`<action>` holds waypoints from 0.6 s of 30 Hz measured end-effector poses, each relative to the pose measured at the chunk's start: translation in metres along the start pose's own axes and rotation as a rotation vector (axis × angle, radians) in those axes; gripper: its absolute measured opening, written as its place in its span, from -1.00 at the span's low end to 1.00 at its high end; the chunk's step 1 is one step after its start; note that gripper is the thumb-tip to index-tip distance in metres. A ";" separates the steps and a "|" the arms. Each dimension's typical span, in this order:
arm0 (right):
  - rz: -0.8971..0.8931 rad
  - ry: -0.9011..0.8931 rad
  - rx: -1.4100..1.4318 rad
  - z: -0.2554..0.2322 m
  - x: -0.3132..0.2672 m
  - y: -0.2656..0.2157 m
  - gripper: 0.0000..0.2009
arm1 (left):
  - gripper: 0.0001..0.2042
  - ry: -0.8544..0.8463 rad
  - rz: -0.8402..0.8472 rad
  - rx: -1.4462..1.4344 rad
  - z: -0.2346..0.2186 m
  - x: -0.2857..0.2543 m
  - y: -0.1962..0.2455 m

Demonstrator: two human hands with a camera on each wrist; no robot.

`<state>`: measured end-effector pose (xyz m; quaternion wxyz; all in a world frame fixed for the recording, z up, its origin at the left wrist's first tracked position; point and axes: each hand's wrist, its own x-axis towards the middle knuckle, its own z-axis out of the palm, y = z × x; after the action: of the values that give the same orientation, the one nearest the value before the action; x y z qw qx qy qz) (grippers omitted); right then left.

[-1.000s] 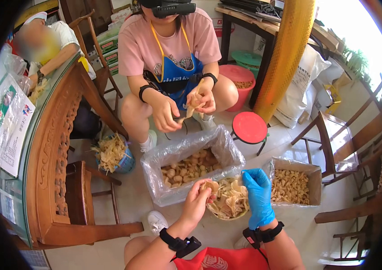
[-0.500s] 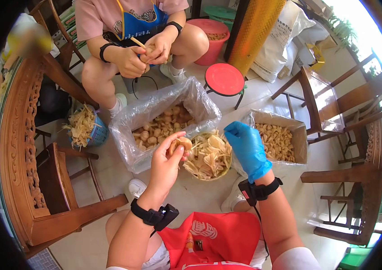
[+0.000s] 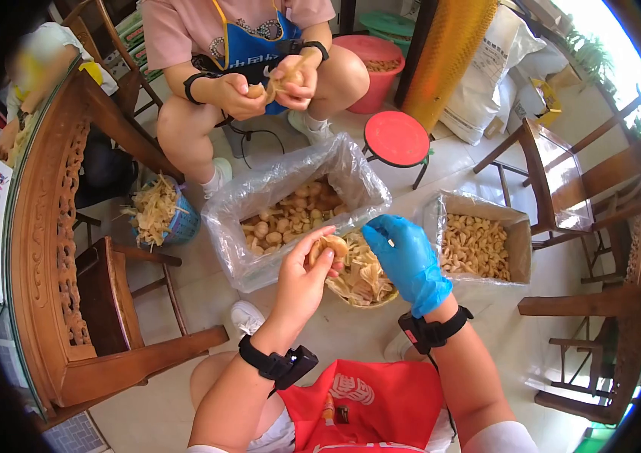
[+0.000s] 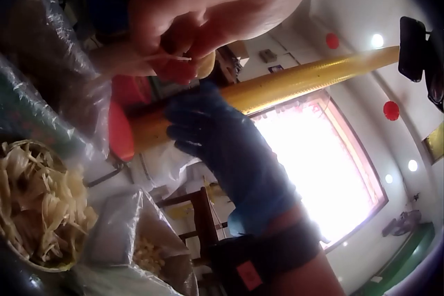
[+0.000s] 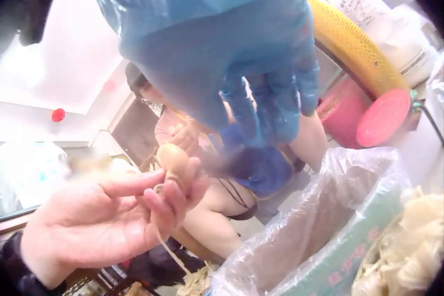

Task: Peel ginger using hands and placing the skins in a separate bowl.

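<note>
Head cam: bare left hand (image 3: 307, 278) pinches a small tan bulb (image 3: 330, 245) over the bowl of peelings (image 3: 365, 283), beside the plastic-lined box (image 3: 290, 198). Blue-gloved right hand (image 3: 408, 260) hovers just beside it, fingers loosely curled, holding nothing I can spot.

Head view: high, facing down and forward over floor. Left wrist view: very close, low, tilted up toward the blue-gloved right hand (image 4: 229, 150). Right wrist view: equally close, facing the left hand (image 5: 104, 220) (all 3 share both hands).
</note>
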<state>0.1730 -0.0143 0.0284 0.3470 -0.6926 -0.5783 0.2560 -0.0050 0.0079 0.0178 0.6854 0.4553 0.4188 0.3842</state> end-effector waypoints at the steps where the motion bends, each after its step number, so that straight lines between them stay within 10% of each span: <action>1: -0.008 -0.003 0.005 0.001 0.001 -0.008 -0.74 | -0.70 0.007 0.006 0.004 -0.002 0.000 -0.001; 18: -0.355 0.064 -0.254 0.041 -0.016 -0.035 -0.84 | -0.84 0.042 0.171 0.297 0.000 -0.005 -0.005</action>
<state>0.1166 -0.0187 0.0289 0.3149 -0.6259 -0.7073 0.0938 -0.0057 0.0023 0.0145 0.5665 0.5772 0.4450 0.3845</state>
